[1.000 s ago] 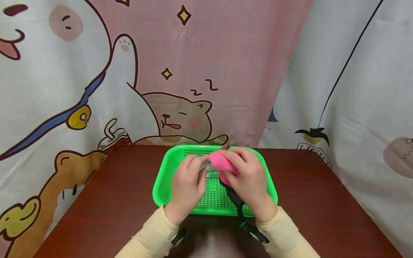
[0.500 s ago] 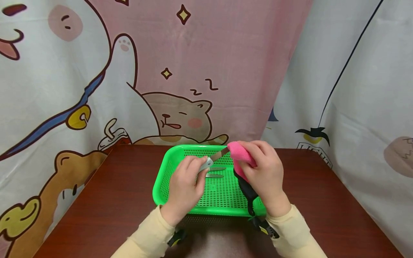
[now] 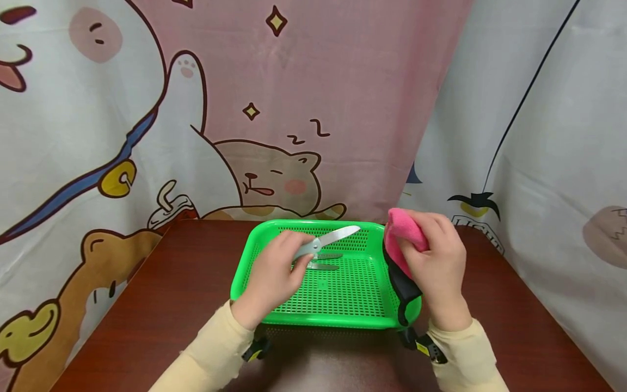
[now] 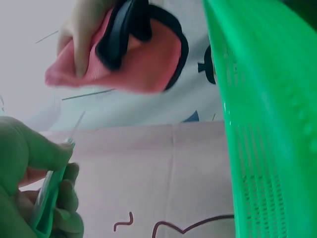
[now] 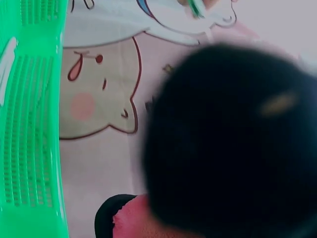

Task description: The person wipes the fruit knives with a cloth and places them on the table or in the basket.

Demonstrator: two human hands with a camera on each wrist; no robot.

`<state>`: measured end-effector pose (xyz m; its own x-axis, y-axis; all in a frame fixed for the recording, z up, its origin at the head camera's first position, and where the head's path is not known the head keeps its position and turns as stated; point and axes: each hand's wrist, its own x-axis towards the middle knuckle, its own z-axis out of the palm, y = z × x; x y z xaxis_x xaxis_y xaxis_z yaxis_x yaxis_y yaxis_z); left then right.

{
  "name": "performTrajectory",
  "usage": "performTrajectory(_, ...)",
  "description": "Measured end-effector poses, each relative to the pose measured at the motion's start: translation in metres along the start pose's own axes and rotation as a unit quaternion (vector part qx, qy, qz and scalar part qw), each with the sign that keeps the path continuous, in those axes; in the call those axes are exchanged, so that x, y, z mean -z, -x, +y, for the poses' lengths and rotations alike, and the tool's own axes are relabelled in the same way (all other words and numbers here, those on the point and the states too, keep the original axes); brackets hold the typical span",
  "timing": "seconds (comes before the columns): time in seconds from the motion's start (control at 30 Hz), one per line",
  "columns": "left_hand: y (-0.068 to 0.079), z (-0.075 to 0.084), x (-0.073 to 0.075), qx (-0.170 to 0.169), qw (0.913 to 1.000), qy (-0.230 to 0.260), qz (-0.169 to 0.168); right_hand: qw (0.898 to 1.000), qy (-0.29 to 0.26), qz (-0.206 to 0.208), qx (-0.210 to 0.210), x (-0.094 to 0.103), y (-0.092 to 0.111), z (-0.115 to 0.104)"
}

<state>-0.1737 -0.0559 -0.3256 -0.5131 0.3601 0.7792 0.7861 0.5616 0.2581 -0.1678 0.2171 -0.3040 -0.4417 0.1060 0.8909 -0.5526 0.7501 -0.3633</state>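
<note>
In the head view my left hand [image 3: 271, 272] grips a small knife [image 3: 340, 235] by its pale handle, over the left half of a green basket [image 3: 318, 322]. The bright blade points up and to the right. My right hand [image 3: 441, 261] pinches a pink cloth [image 3: 399, 234] with black trim, bunched at the top, above the basket's right end. Its black part hangs down past the rim. The left wrist view shows the knife handle [image 4: 48, 198] between thumb and curled fingers, apart from the cloth [image 4: 148, 62].
Two more knives [image 3: 323, 267] lie in the basket, their handle ends hidden by my left hand. The basket stands on a dark red-brown table [image 3: 171, 305]. A printed curtain [image 3: 362, 109] hangs behind. A dark blurred shape [image 5: 233, 139] covers much of the right wrist view.
My right hand has moved right with the cloth, off the blade, which now shows whole. The left hand keeps the knife and has shifted slightly left.
</note>
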Motion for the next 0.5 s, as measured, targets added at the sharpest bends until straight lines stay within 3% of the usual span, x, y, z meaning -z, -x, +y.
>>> performTrajectory(0.27,-0.02,-0.017,0.01,0.039,0.9927,0.015,-0.113,0.999,0.007,0.039,-0.034,0.021,0.001,0.023)
performTrajectory(0.5,-0.037,-0.037,0.007,0.09,0.9705,0.063,-0.215,0.997,0.029,0.049,-0.046,0.034,0.007,0.042)
